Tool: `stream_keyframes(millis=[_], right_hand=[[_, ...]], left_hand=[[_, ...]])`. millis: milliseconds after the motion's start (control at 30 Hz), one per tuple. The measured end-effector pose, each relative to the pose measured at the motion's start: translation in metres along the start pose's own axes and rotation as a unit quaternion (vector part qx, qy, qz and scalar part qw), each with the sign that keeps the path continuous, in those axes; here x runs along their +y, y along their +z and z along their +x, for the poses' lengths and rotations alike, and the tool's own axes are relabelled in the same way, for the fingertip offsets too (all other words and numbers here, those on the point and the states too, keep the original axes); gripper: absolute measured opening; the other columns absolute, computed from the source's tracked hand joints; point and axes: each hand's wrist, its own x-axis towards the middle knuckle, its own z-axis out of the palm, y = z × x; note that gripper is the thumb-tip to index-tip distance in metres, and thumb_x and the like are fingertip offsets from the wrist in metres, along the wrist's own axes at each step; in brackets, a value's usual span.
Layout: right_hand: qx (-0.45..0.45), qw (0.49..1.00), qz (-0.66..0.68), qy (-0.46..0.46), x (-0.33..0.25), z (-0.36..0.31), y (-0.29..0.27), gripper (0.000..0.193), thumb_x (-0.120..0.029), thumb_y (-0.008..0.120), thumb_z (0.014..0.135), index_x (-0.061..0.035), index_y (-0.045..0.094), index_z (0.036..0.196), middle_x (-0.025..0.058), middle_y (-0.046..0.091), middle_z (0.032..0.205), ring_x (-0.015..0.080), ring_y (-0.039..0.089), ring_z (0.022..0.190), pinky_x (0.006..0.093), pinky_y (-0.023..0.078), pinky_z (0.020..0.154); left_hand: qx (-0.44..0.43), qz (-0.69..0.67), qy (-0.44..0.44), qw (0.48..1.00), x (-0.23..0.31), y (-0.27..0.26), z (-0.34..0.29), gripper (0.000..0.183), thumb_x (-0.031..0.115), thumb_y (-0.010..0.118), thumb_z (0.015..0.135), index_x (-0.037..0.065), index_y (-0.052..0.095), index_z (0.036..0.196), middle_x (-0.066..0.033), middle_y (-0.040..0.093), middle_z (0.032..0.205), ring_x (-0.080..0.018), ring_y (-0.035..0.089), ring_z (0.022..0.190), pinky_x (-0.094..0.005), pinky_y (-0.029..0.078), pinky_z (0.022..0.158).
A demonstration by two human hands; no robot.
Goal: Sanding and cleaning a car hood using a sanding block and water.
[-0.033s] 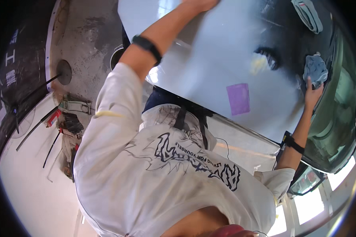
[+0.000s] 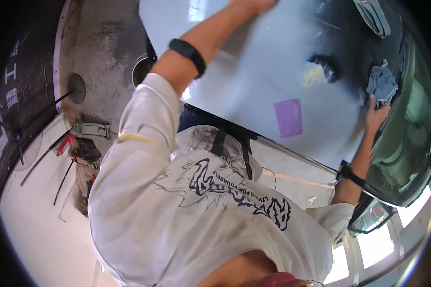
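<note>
A car bonnet [image 2: 254, 81], pale grey and dulled over much of its surface, spreads out before me. My left hand [image 2: 255, 5] reaches over its far part, cut off by the upper edge of the picture, so its fingers and anything under them are hidden. At the right, close to the windscreen, my right hand [image 2: 378, 117] has thumb and fingers around the near end of a crumpled blue-grey cloth [image 2: 382, 83] lying on the bonnet. Between my arms lies a flat purple rectangular sheet [image 2: 288, 118]. Beyond it show a yellowish patch [image 2: 313, 76] and a black patch [image 2: 326, 67].
A folded pale cloth [image 2: 372, 18] lies at the far right. The windscreen [image 2: 407, 138] and a side mirror [image 2: 372, 217] border the right. A bucket [image 2: 140, 71] stands left of the bonnet; a round stand base [image 2: 75, 89] and a heap of tools [image 2: 86, 153] are further left.
My left arm and hand have shifted slightly to the right across the bonnet. The right hand has barely moved, and the blue-grey cloth's folds look slightly different.
</note>
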Motion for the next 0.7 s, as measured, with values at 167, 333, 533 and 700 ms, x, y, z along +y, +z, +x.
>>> stream_keyframes(millis=[167, 333, 533, 700], right_hand=[[-0.088, 0.994, 0.055, -0.02, -0.086, -0.176, 0.037, 0.09, -0.049, 0.061, 0.096, 0.0083, 0.023, 0.153, 0.0309, 0.02, 0.16, 0.0465, 0.019, 0.149, 0.0564, 0.014, 0.121], [-0.012, 0.99, 0.093, -0.104, -0.166, -0.124, 0.021, 0.082, -0.042, 0.071, 0.088, 0.0015, 0.038, 0.148, 0.0303, 0.029, 0.155, 0.0501, 0.027, 0.143, 0.059, 0.023, 0.116], [0.171, 0.964, -0.144, -0.144, -0.182, 0.138, 0.052, 0.072, -0.043, 0.074, 0.083, -0.029, 0.046, 0.148, 0.0146, 0.048, 0.144, 0.0405, 0.041, 0.134, 0.0541, 0.038, 0.109], [-0.023, 0.984, -0.138, -0.114, -0.05, 0.287, 0.099, 0.078, -0.066, 0.059, 0.086, -0.0168, 0.051, 0.145, 0.0217, 0.056, 0.14, 0.0382, 0.052, 0.131, 0.0461, 0.046, 0.102]], left_hand=[[-0.111, -0.081, 0.13, 0.982, 0.104, -0.001, -0.112, 0.078, 0.051, 0.053, 0.095, -0.001, 0.035, 0.15, -0.017, 0.033, 0.159, -0.0316, 0.029, 0.148, -0.0487, 0.021, 0.12], [-0.222, -0.086, 0.147, 0.96, 0.079, -0.052, -0.144, 0.078, 0.053, 0.053, 0.095, 0.008, 0.032, 0.155, -0.0137, 0.026, 0.163, -0.0334, 0.022, 0.151, -0.0557, 0.015, 0.121], [-0.108, 0.074, -0.134, 0.982, -0.042, -0.102, -0.173, 0.078, 0.054, 0.052, 0.096, 0.01, 0.031, 0.157, -0.0181, 0.019, 0.165, -0.0431, 0.013, 0.152, -0.0649, 0.008, 0.118], [-0.082, 0.116, -0.144, 0.979, -0.09, -0.112, -0.231, 0.062, 0.032, 0.065, 0.093, -0.004, 0.046, 0.14, -0.0321, 0.042, 0.145, -0.0493, 0.041, 0.133, -0.0537, 0.032, 0.113]])
